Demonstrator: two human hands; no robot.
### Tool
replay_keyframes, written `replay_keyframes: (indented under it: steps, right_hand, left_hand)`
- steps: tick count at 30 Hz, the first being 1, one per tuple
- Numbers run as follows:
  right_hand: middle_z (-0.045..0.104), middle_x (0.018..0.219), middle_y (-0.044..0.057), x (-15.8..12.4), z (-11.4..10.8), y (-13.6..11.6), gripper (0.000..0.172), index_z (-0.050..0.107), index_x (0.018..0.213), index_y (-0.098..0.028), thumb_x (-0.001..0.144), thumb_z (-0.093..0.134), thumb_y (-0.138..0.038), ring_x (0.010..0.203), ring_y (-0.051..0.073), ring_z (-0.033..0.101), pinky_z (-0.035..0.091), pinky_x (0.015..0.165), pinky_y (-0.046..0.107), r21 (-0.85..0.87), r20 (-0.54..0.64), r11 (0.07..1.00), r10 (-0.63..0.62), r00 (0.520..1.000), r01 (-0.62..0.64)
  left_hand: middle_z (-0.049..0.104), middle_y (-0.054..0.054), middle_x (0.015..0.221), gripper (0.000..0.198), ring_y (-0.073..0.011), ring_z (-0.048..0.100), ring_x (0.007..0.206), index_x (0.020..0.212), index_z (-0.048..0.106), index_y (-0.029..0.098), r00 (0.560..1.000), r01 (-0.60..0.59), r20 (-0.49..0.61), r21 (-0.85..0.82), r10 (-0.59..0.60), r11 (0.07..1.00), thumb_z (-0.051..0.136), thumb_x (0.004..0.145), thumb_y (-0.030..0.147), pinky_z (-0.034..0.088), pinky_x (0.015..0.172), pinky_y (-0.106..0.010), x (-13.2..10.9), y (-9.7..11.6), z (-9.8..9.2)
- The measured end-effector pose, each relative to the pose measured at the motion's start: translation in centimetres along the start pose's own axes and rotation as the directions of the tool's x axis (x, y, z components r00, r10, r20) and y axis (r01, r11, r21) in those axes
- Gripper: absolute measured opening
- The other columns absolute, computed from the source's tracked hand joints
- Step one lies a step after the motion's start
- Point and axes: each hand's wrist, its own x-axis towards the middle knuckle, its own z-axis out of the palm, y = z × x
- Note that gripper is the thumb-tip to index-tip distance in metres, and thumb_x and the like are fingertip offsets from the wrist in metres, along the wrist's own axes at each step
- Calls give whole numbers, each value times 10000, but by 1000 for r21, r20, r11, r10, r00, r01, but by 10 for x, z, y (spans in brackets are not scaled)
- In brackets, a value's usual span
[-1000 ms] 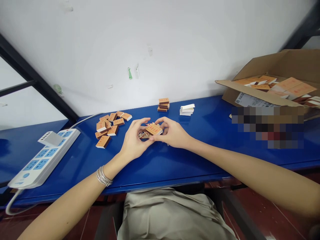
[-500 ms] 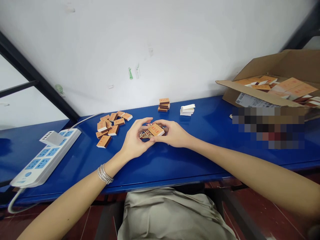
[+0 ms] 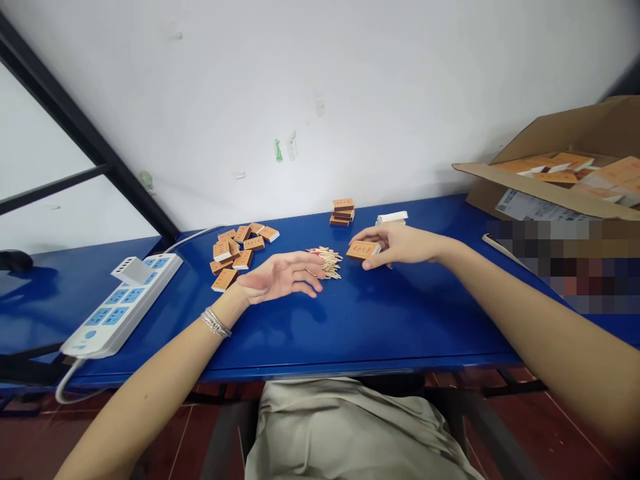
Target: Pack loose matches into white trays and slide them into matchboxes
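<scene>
My right hand (image 3: 400, 244) pinches an orange matchbox (image 3: 363, 250) just above the blue table (image 3: 350, 320), right of centre. My left hand (image 3: 280, 276) lies open, palm turned up, with its fingertips beside a loose pile of matches (image 3: 329, 260); nothing is in it. A silver bracelet sits on my left wrist. To the left lies a scatter of several orange matchboxes (image 3: 240, 245). Behind my right hand stand a small stack of orange matchboxes (image 3: 343, 211) and a stack of white inner trays (image 3: 393, 217).
A white and blue power strip (image 3: 123, 303) with a plugged-in adapter lies at the table's left. An open cardboard box (image 3: 565, 180) holding more orange boxes sits at the far right. A white wall runs behind, with a black frame bar at the left.
My hands have parted. The right one carried the matchbox to the right, away from the matches. The left hand opened and turned palm up. The camera view shifted slightly.
</scene>
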Motion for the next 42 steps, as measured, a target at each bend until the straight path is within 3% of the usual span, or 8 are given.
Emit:
replay_keyframes:
  steps: [8,19,24,32,35,37,39,42]
  right_hand:
    - [711,928,42,8,8,8,787,627,1269,-215,586,815,-559,608,120,573,488,498,247,-37,99,999,28,995,-25]
    - [696,932,49,8,7,6,797,616,1286,-215,610,796,-598,631,128,554,489,528,258,-99,119,994,51,992,-39]
    - [690,891,39,8,7,6,774,618,1273,-214,618,801,-584,619,121,553,492,517,245,-102,119,994,54,991,-42]
    - [712,892,30,8,7,9,719,647,1243,-232,611,813,-532,594,121,573,498,490,245,-59,98,998,18,995,-12]
    - [718,870,35,3,-3,5,723,662,1232,-221,591,829,-512,623,146,604,529,538,278,-43,8,999,18,1000,-18]
    - [717,870,42,-3,-13,1,702,674,1213,-214,597,825,-515,642,160,609,536,564,301,-18,-140,1000,9,990,-12]
    - [711,877,52,-10,-26,-3,688,673,1215,-205,625,806,-530,622,154,586,533,584,322,23,-327,1000,-6,945,14]
    - [705,905,60,-18,-46,0,640,677,1207,-209,669,773,-541,611,149,556,532,638,352,48,-559,997,-30,829,68]
  left_hand:
    - [635,-163,1155,1162,-296,631,1022,1253,646,180,990,55,132,-4,-54,998,759,276,798,522,885,-409,4,-6,8]
    - [646,-135,1087,997,-266,635,987,1224,670,188,989,95,116,-21,-92,995,821,403,732,532,868,-393,6,-6,14]
    - [661,-136,1061,817,-261,648,981,1195,690,191,990,123,80,-33,-120,992,815,553,681,543,858,-381,7,-6,15]
    - [684,-145,1030,762,-264,665,952,1149,719,175,991,129,19,-5,-129,992,779,598,699,549,838,-385,7,-5,16]
    - [704,-120,874,504,-191,652,765,804,766,124,990,53,-140,184,-27,981,863,588,569,538,726,-322,8,-3,14]
    - [705,-104,782,398,-144,615,663,645,722,115,958,59,-284,315,35,947,816,711,496,506,642,-281,8,-1,12]
    - [714,-102,785,388,-132,601,644,707,737,119,919,78,-384,391,86,917,700,840,481,487,610,-267,9,0,9]
    - [728,-101,935,336,-139,620,723,969,746,137,900,44,-392,515,189,856,668,871,449,508,664,-271,10,2,7]
